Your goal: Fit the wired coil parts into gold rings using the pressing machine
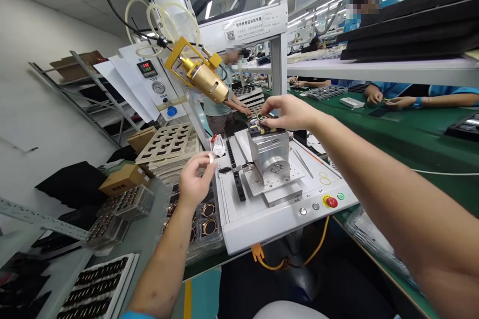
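Note:
My left hand (195,179) is raised at the left of the white machine bed (239,229), thumb and forefinger pinched. A small whitish piece (211,158) shows at its fingertips, too small to name. My right hand (286,112) reaches over the black fixture (267,129) on top of a silver metal block (273,157). Its thumb and fingers close in on a small part there that they mostly hide. Above the bed hangs the machine's gold-coloured dispensing head (209,82).
Tweezers (304,163) lie on the bed, right of the block. A red stop button (331,202) sits at the front edge. Clear trays of round watch-like cases (208,219) and stacked beige trays (168,144) stand left. Co-workers sit beyond; one person's hands (396,102) show at right.

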`<state>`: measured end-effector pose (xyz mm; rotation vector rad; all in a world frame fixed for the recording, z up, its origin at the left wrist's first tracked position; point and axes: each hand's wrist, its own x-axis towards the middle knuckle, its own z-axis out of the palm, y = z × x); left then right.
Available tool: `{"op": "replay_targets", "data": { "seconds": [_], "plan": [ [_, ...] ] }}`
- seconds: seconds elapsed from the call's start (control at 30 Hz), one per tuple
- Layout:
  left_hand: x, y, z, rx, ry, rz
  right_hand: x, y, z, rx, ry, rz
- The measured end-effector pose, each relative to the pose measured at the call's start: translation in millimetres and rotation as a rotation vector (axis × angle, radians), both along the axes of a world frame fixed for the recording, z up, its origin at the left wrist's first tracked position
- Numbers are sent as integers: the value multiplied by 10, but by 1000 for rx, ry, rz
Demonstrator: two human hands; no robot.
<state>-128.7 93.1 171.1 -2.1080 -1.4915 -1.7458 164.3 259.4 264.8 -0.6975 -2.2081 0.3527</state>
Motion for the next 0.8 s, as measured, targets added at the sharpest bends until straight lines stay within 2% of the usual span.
{"op": "replay_targets", "data": {
  "seconds": [0.13,0.2,0.3,0.37,0.47,0.53,0.6,0.7,0.73,0.8],
  "plan": [
    [620,615,522,-28,224,-57,117,-210,-176,-51,356,3],
    [914,862,725,-105,367,6,230,-350,-243,-81,428,25],
    [1219,1086,931,-264,545,99,477,-643,-339,-125,462,-2],
    [1292,1140,998,-334,603,80,691,-879,-452,-160,471,-54],
    [1222,1120,992,-326,600,-39,1059,-1212,-806,-271,498,-155],
    [1115,1081,924,-290,575,-160,1288,-1378,-1183,-419,519,-229],
    [1018,1051,819,-249,555,-268,1457,-1482,-1632,-614,527,-301],
    [946,1046,662,-183,538,-318,1550,-1547,-2283,-875,432,-378],
    [939,1051,626,-169,534,-310,1539,-1554,-2459,-910,364,-399],
    [932,1047,583,-174,534,-302,1473,-1562,-2718,-884,195,-444]
  ]
}}
